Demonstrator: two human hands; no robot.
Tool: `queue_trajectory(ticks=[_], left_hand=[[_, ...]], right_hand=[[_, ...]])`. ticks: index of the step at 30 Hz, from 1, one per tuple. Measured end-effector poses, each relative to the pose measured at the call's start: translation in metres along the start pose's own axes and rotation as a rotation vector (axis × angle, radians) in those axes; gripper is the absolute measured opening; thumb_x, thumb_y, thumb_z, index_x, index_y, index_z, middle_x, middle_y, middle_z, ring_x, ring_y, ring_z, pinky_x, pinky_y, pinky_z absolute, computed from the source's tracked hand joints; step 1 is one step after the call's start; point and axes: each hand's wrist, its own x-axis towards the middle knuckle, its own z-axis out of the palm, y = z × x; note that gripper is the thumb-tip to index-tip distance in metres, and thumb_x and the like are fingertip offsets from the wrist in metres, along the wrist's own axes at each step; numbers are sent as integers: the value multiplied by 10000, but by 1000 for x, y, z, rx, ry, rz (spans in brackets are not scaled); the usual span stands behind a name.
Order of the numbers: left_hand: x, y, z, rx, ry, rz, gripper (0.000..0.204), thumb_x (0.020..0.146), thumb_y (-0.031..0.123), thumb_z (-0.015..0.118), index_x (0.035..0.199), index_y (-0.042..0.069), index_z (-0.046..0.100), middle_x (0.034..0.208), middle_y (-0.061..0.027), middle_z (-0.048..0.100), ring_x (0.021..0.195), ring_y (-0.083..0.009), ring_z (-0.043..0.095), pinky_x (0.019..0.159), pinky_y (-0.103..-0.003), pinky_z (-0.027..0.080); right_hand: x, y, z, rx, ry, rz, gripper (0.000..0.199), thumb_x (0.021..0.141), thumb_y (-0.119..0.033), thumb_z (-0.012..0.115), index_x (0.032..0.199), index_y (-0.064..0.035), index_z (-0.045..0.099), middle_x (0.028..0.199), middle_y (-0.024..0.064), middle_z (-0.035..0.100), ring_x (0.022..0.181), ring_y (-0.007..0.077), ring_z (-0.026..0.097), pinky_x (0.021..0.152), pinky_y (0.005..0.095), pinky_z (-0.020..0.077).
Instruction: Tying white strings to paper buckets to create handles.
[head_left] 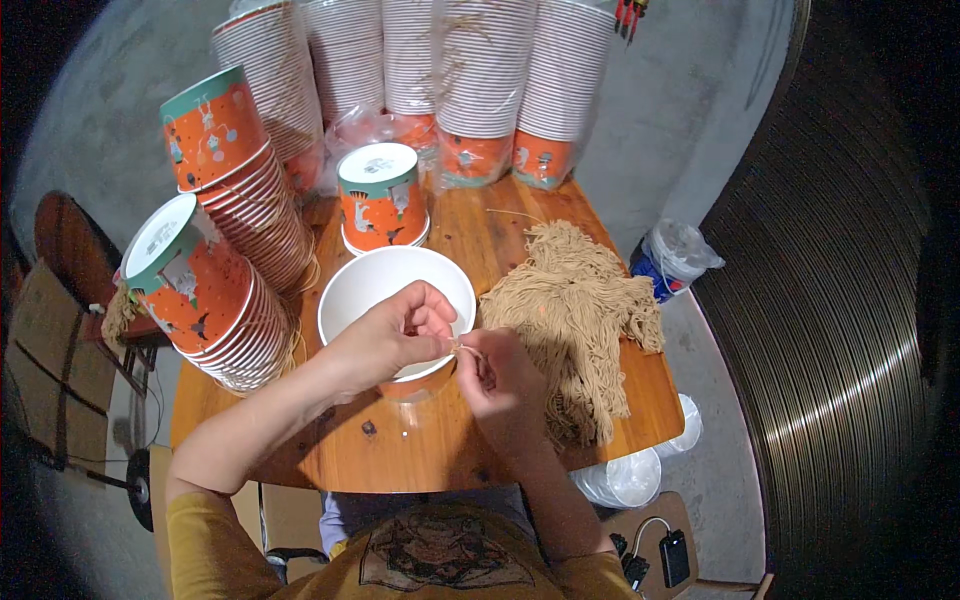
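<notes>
Here the left hand and the right hand meet at the rim of an open paper cup on the wooden table, both pinching a thin tan string between fingertips. A heap of tan strings lies just right of the cup.

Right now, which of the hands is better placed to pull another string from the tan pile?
Probably the right hand: it sits directly beside the string pile, while the left hand rests over the rim of the white paper bucket, farther away. Both pinch one string.
</notes>
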Motion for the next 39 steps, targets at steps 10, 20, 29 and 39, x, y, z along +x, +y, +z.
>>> queue_trajectory(ticks=[10,20,29,39], left_hand=[[3,-8,1,92,15,98,222,835,-4,597,1015,43,474,833,23,495,765,-46,467,716,-190,412],[2,-1,4,208,35,103,197,835,-12,569,1000,30,471,808,25,486,727,-41,456,672,-184,409],[4,-11,4,300,-10,250,192,858,23,562,1022,17,462,807,19,493,738,-64,472,680,-214,422],[0,-7,7,608,101,197,141,864,74,532,988,7,534,841,-95,527,801,-188,535,749,-298,437]], right_hand=[[2,0,-3,-108,-39,-46,182,764,28,627,906,-70,570,744,58,514,547,140,504,493,270,412],[5,1,-5,-290,-13,-214,166,752,8,639,882,-70,570,729,81,543,569,187,557,503,292,437],[4,4,-2,-22,-28,28,95,775,9,608,836,-48,561,682,58,534,559,123,531,515,264,429],[-4,19,3,129,-10,233,83,792,-39,624,822,-70,552,690,68,579,597,150,573,557,284,468]])
